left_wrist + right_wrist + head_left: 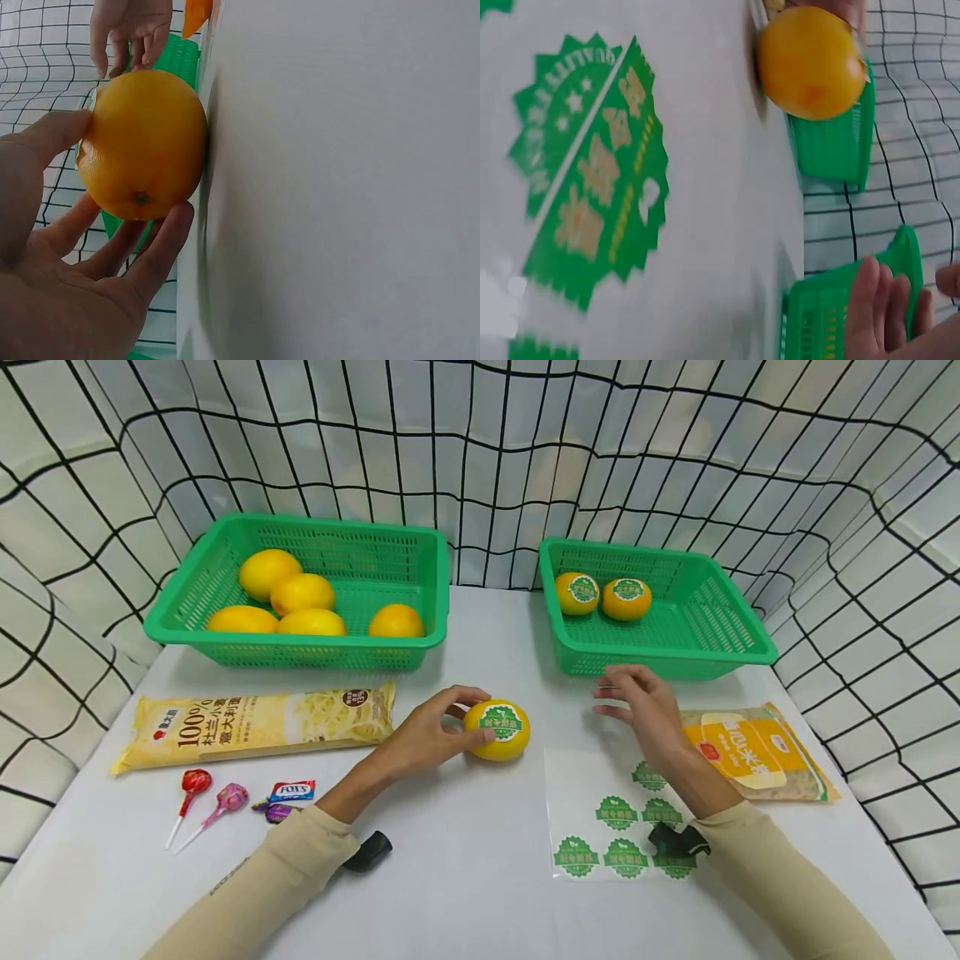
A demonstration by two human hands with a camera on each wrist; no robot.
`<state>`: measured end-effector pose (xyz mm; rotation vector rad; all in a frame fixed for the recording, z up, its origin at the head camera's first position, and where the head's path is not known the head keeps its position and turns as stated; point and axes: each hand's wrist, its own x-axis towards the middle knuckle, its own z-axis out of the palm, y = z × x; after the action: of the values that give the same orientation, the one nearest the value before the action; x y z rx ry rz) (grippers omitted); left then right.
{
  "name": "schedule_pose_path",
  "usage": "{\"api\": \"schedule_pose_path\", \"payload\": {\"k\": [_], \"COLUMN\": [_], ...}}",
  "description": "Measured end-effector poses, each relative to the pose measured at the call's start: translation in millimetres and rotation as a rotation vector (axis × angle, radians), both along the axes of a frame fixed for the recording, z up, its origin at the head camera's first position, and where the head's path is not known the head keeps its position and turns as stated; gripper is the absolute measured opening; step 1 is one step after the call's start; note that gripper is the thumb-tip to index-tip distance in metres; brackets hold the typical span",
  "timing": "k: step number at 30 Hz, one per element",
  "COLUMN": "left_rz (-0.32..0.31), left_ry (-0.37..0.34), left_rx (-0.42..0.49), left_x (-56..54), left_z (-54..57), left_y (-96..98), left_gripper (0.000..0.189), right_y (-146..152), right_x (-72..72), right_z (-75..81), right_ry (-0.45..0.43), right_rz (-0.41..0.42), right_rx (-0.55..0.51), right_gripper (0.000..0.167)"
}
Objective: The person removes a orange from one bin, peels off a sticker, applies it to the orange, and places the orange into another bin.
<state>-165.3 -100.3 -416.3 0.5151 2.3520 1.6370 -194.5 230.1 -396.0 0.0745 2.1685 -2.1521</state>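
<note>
White table (450, 902), black netting (491, 437) behind: one orange (512, 750) near the middle, gripped by the curled left hand (427, 735), thumb at the edge of its green sticker (500, 720); right hand (651, 710) loose-fingered, seemingly empty. Step in hand, as judged: labelling the fruit; next move calls for pressing the sticker's edges flat. Sticker sheet (573, 781) partly hidden by a dark fitting (677, 842) near the right wrist; orange's contact with table unclear.

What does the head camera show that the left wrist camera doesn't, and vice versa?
Only the head view shows the lollipops, pasta packet and sticker sheet. Only the left wrist view shows the small puckered mark on the held fruit. Both show that fruit, the left hand gripping it, the right hand and the white table.
</note>
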Motion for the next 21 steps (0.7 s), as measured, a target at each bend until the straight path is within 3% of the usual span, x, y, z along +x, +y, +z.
{"api": "schedule_pose_path", "payload": {"k": [4, 9, 12, 15, 21], "left_rz": [-0.009, -0.018, -0.036, -0.058, -0.13], "left_ry": [-0.004, -0.014, -0.025, 0.003, 0.11], "left_rx": [-0.002, 0.009, 0.014, 0.009, -0.053], "left_x": [3.2, 4.1, 2.8, 1.4, -7.8], "left_z": [0.1, -1.1, -3.1, -4.3, -0.4], "left_y": [3.1, 5.5, 7.5, 8.3, 8.7], "left_gripper": [0.054, 0.055, 0.056, 0.059, 0.059], "right_y": [27, 49, 56, 59, 61], "right_x": [2.7, -3.4, -8.2, -12.5, -19.9], "right_z": [9.3, 21.1, 22.7, 21.5, 25.8], "right_ry": [-0.046, -0.094, -0.095, -0.067, -0.044], "right_rz": [-0.201, -0.323, -0.362, -0.414, -0.423], "right_rx": [-0.206, -0.409, -0.456, -0.471, -0.503], "right_gripper": [0.034, 0.039, 0.037, 0.02, 0.026]}}
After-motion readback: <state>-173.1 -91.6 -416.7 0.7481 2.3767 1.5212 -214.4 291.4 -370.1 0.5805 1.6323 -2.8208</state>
